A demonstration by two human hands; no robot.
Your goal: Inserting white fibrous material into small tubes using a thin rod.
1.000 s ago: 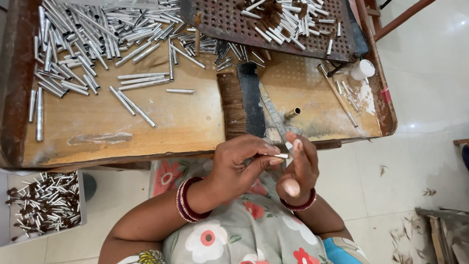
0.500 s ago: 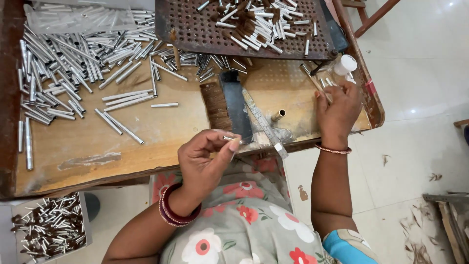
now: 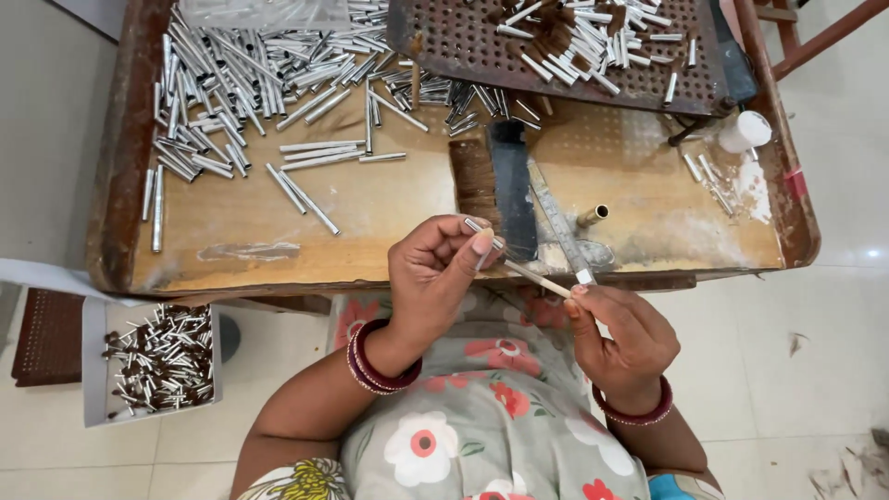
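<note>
On the floor at far left, a grey tray (image 3: 97, 370) holds finished dark-tipped metal pieces, well apart from the hands. On the worn wooden workbench (image 3: 389, 208), a big heap of loose silver metal tubes (image 3: 241, 83) covers the left and back area, with a few strays nearer the front. Left hand (image 3: 435, 268) is raised over the bench's front edge, thumb and fingertips pinched narrow on a short silver tube (image 3: 483, 231), held slanted. Just right of it a thin pale stick (image 3: 537, 278) runs from the tube's lower end down to the right hand (image 3: 616, 333), which pinches the stick's far end between fingertips; whether the stick is already inside the tube can't be told. Behind the hands lie a dark bristle strip (image 3: 474, 181), a flat metal ruler-like bar (image 3: 556, 218) and a small brass peg (image 3: 593, 215). At back right, a perforated metal plate (image 3: 444, 46) carries more tubes; a white cap (image 3: 745, 131) sits near the right rim.

Step in hand, judged: working the stick into or through the tube. Next move calls for keeping tube and stick in line, steady pinch both sides, small push along the axis
</note>
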